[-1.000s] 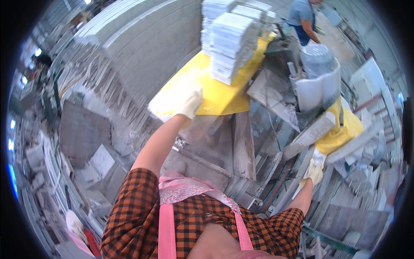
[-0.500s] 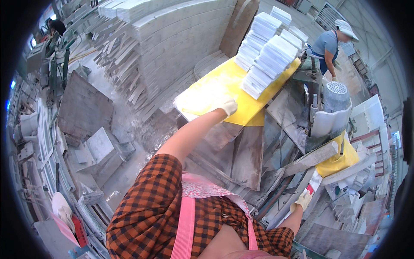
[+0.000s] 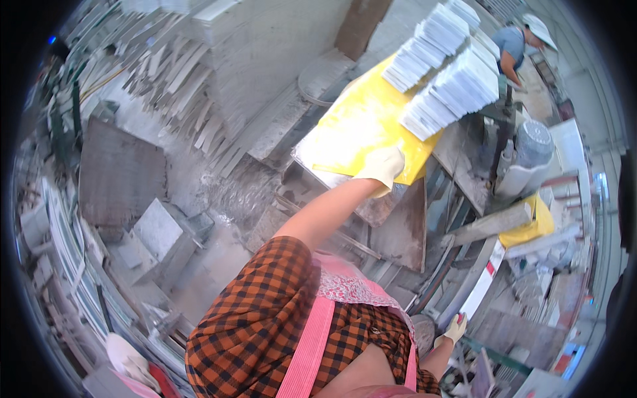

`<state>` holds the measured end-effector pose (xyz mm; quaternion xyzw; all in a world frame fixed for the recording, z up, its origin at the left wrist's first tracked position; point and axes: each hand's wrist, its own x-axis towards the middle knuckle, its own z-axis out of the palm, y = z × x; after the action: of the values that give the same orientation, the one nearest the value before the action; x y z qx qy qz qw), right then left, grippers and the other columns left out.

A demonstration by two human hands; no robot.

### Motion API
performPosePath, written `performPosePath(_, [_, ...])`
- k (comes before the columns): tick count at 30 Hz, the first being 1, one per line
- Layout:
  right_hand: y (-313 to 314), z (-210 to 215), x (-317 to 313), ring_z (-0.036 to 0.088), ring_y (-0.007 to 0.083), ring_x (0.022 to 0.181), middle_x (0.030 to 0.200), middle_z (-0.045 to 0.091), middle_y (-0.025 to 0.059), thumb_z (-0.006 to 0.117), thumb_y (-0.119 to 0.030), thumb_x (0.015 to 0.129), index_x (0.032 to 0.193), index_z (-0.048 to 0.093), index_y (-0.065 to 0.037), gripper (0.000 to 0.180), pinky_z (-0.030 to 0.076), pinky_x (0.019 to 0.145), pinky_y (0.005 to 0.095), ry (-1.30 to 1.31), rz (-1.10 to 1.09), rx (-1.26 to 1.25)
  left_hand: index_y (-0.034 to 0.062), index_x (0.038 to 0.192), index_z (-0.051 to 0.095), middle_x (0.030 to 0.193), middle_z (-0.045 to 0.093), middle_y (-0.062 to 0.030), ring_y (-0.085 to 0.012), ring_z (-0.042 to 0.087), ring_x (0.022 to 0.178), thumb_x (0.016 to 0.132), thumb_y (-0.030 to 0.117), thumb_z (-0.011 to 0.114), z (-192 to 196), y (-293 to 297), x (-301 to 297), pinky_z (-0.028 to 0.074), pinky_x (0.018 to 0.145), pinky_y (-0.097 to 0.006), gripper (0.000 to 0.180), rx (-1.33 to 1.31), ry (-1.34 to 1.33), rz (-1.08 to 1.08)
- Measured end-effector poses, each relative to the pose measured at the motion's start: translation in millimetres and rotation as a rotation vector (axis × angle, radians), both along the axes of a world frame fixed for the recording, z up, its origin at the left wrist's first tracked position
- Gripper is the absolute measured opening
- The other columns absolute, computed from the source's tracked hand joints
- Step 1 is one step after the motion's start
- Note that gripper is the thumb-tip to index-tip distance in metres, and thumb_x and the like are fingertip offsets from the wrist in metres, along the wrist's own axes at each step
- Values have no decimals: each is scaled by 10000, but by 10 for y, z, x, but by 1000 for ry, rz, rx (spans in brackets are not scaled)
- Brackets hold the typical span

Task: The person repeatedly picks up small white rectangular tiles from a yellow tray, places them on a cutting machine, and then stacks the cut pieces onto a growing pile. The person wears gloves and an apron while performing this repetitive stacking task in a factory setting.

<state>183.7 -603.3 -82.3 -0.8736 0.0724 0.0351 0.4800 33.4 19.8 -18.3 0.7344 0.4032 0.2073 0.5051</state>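
While the left hand (image 3: 383, 167), gloved, lies flat with fingers spread on the near edge of the yellow board (image 3: 361, 129), it grips nothing. Stacks of white tiles (image 3: 446, 66) fill the board's far end, well apart from that hand. Grey stone slabs (image 3: 391, 219) lean just below the board. The right hand (image 3: 454, 328), also gloved, hangs low beside a long pale bar (image 3: 479, 286); whether it is closed cannot be told. Another person (image 3: 521, 50) works beyond the tiles, next to a grey machine (image 3: 527, 156).
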Motion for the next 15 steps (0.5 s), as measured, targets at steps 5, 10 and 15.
performPosePath(5, [4, 279, -691, 531, 228, 1337, 1484, 560, 132, 638, -166, 1011, 1484, 524, -31, 504, 384, 1143, 355, -73, 30, -255, 42, 935, 691, 854, 676, -228, -392, 658, 809, 995, 218, 501, -425, 73, 14, 530, 749, -484, 266, 283, 120, -12])
performPosePath(10, [196, 482, -923, 487, 353, 1386, 1469, 540, 205, 652, -222, 918, 1461, 523, -73, 578, 370, 1168, 434, -334, 116, -602, 2, 1043, 628, 882, 708, -204, -315, 713, 727, 1007, 220, 510, -547, 599, 100, 569, 630, -448, 250, 882, 306, -287])
performPosePath(15, [182, 369, -546, 427, 312, 1447, 1515, 509, 172, 684, -233, 897, 1472, 507, -61, 626, 344, 1179, 475, -309, 243, -1057, -62, 1199, 617, 981, 717, -221, -284, 742, 878, 1032, 424, 476, -443, 609, 96, 598, 558, -378, 533, 12, 236, -178])
